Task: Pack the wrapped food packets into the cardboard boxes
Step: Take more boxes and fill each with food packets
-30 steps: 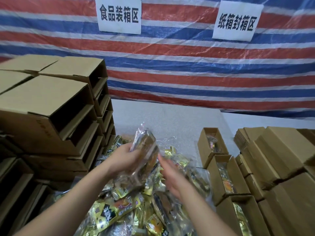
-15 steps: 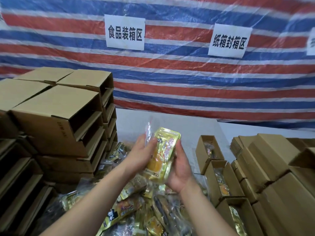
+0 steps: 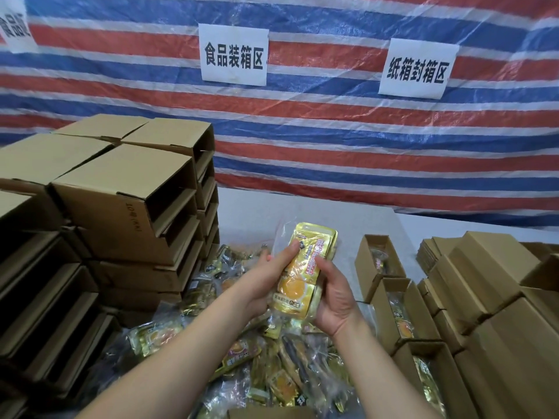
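Above the pile [image 3: 266, 367] of loose packets, both hands have one gold packet [image 3: 305, 273] upright between them: the left hand [image 3: 269, 281] wraps its left edge with the thumb across the front, and the right hand [image 3: 334, 293] curls round the right edge and bottom. Right of it, open boxes [image 3: 399, 309] stand in a row, each with packets inside, and empty boxes [image 3: 127, 201] are stacked on the left.

Gold packet [image 3: 304, 273] upright btwn hands
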